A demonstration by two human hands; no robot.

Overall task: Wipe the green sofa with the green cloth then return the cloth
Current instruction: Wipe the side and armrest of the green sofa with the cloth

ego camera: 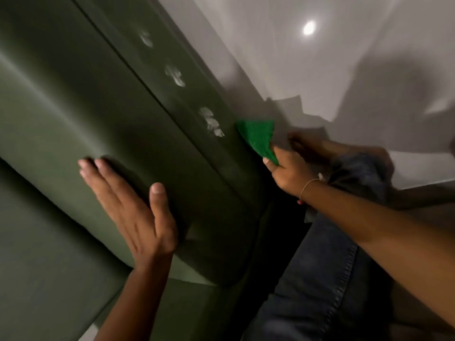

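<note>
Denim-covered leg [327, 279] is filling the lower right of the view, closest to the lens, with a bare foot [317, 146] blurred beyond the knee. Just above it, the green cloth [258, 137] is being pinched at its lower corner by the right hand [288, 175], whose fingers are closed on the fabric; a thin bracelet [307, 187] is being worn at that wrist. The cloth is being held at the outer edge of the green sofa [86, 99], right beside the nearest of three whitish smudges [211, 121] that are lying in a row along the sofa's upper band. The left hand [133, 207] is being pressed flat against the sofa's padded end, fingers spread and nothing gripped. Beyond the sofa, a glossy pale floor [283, 57] is being lit from overhead, a round lamp reflection [309, 28] and dark shadows being cast across it.
</note>
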